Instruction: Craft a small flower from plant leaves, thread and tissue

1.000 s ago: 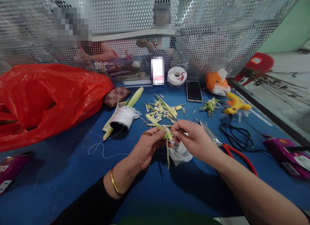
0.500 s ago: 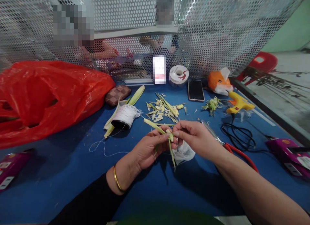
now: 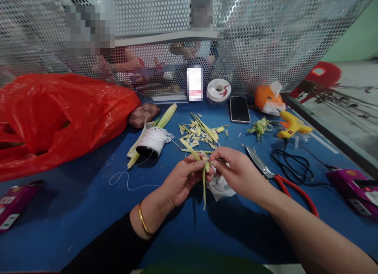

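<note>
Pale green leaf strips (image 3: 191,149) are crossed between my two hands above the blue table (image 3: 118,223). My left hand (image 3: 184,175) pinches them between thumb and fingers, and one thin strip hangs down below. My right hand (image 3: 233,167) has its thumb and forefinger closed on the strips at the crossing. Under my right hand lies a crumpled white plastic bag (image 3: 221,187), partly hidden. Beyond my hands is a pile of cut leaf pieces (image 3: 199,130). A spool of white string (image 3: 153,141) lies on its side to the left, its loose thread trailing toward my left hand.
Red-handled scissors (image 3: 283,179), a yellow glue gun (image 3: 292,125) with black cable and a purple power strip (image 3: 352,189) are at right. A red plastic bag (image 3: 65,120) covers the left. Phones, a ribbon roll (image 3: 219,90) and tissues (image 3: 269,99) stand behind. People show through the perforated screen.
The hanging strip has swung left and the crossed leaf strips are turned slightly. My right hand has shifted a little, uncovering more of the scissors.
</note>
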The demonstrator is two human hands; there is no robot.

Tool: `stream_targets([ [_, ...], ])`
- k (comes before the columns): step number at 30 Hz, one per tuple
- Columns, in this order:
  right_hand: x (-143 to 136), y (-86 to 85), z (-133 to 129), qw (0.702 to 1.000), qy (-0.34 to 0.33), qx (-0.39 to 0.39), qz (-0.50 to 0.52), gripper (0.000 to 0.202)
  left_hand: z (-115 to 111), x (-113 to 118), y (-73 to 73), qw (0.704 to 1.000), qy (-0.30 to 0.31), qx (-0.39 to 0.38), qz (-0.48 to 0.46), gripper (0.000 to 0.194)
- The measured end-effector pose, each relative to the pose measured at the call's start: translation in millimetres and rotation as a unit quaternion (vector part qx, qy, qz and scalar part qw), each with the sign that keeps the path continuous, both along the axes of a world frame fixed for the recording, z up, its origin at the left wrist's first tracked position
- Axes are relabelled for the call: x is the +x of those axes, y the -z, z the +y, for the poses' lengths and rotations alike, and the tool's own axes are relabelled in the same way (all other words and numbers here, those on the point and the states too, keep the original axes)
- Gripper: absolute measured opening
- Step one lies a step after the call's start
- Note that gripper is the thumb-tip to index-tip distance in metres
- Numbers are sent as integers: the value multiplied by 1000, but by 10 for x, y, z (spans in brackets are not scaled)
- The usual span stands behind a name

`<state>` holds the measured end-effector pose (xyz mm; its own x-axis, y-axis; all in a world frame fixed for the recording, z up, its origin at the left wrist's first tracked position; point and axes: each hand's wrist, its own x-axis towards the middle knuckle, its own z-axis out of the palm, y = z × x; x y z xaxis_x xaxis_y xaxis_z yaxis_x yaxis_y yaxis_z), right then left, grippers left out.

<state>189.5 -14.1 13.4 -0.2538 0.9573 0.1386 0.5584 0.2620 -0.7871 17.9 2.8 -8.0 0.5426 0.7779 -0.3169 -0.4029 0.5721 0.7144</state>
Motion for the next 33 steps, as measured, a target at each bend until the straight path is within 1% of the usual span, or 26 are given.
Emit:
stream_targets([
  [3, 3, 11, -4, 998, -3, 41, -55, 17, 2, 1, 2, 997, -18, 39, 63, 24],
  [7, -11, 24, 0, 992, -7, 75, -101, 16, 9, 4, -17, 990, -23, 61, 125, 25],
  [9, -16, 31, 1, 991, -5, 87, -102, 16, 11, 9, -34, 986, -33, 71, 148, 25],
  [12, -7, 36, -2, 992, -6, 95, -77, 15, 9, 16, -54, 981, -54, 84, 164, 25],
  [17, 29, 27, -8, 993, -22, 104, -50, 9, 1, 17, -51, 983, -65, 80, 149, 23],
  [21, 45, 27, -3, 986, -33, 145, -69, 13, 0, 9, -57, 990, -45, 44, 127, 25],
  [25, 47, 20, 3, 973, -54, 177, -137, 16, 11, -14, -57, 995, -2, 7, 104, 27],
  [28, 39, 16, 11, 956, -62, 215, -190, 20, 26, -40, -49, 995, 30, -13, 90, 28],
  [30, 30, 21, 18, 944, -67, 247, -209, 21, 35, -55, -49, 995, 42, -14, 86, 28],
  [33, 15, 33, 26, 934, -64, 282, -211, 21, 42, -61, -56, 994, 42, 19, 95, 24],
])
